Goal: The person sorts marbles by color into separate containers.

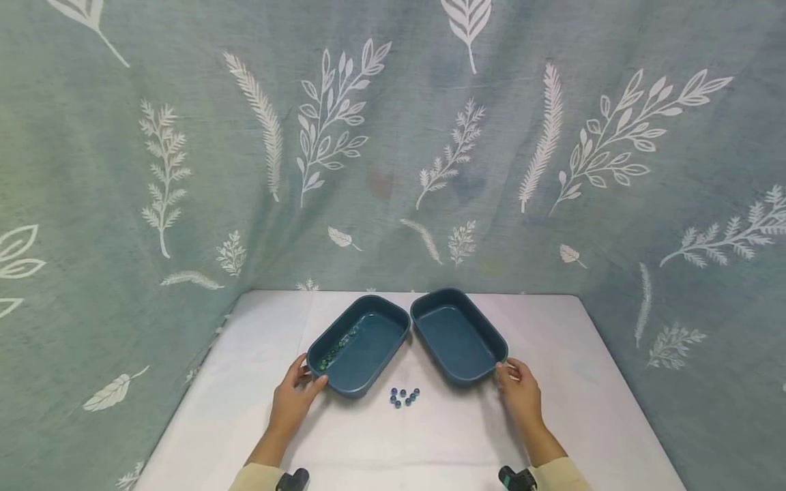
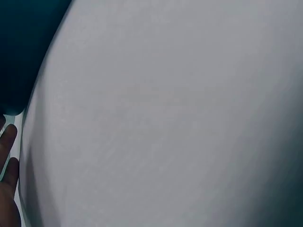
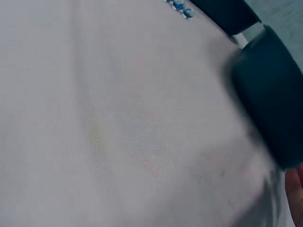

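Note:
Two dark teal rectangular trays stand angled on the table, their far corners close together. My left hand (image 1: 293, 399) grips the near-left corner of the left tray (image 1: 371, 351), thumb at the front and fingers round the side. Small green marbles (image 1: 332, 355) lie in a line along that tray's left wall. At the near-right corner of the right tray (image 1: 457, 341), my right hand (image 1: 522, 397) holds the rim between thumb and fingers; its inside shows no marbles. Several blue glass marbles (image 1: 398, 404) rest on the table between the trays. Both wrist views catch only a few fingertips beside a tray corner.
A white cloth (image 1: 442, 436) covers the table. Behind and at both sides hangs a grey-green curtain (image 1: 393, 136) with white leaf prints, close behind the trays. Dark straps with small devices (image 1: 293, 479) sit on both wrists.

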A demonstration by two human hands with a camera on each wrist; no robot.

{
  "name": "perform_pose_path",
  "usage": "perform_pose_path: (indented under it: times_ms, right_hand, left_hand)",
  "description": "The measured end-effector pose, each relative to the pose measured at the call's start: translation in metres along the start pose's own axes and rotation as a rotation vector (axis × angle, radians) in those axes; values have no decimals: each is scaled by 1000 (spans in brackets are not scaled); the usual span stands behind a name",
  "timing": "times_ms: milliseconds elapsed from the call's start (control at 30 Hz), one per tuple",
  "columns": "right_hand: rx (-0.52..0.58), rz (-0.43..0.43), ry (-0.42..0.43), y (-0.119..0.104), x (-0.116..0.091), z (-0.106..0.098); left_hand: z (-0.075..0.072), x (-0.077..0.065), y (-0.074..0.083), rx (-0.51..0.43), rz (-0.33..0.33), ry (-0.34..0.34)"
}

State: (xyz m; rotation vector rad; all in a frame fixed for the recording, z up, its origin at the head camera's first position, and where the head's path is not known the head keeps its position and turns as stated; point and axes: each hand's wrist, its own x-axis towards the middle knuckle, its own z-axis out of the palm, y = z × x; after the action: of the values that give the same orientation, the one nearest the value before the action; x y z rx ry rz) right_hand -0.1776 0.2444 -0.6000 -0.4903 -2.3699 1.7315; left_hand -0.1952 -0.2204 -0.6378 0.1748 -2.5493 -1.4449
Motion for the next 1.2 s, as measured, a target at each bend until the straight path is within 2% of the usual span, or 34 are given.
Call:
perform_pose_path:
  times_ms: [167,300,533,633,733,833,967,1067,1200]
  right_hand:
    - [-87,-6,-47,7,4,9]
    - [-112,-28,-35,13,6,15]
    - [-88,-38,3,14,5,22]
    - [-93,-48,18,13,5,20]
    - [-107,-76,29,12,6,18]
    - [-115,-90,36,14,8,14]
    - [-129,-88,14,17,8,8]
    - [-133,-82,-20,20,8,3]
    - [-125,-88,-41,24,6,0]
  left_hand:
    - [-1,-12,9,4,-21,-13]
    - [-4,-25,17,-20,-29,-21]
    - [-3,-49,24,-6,38,80]
    - [1,-59,31,16,61,86]
    - [8,-67,39,47,72,34]
    - [18,-74,46,72,97,-61]
    - [34,-79,55,97,166,-201]
    - [46,-79,61,101,210,-279]
    - [61,-73,68,132,240,-344]
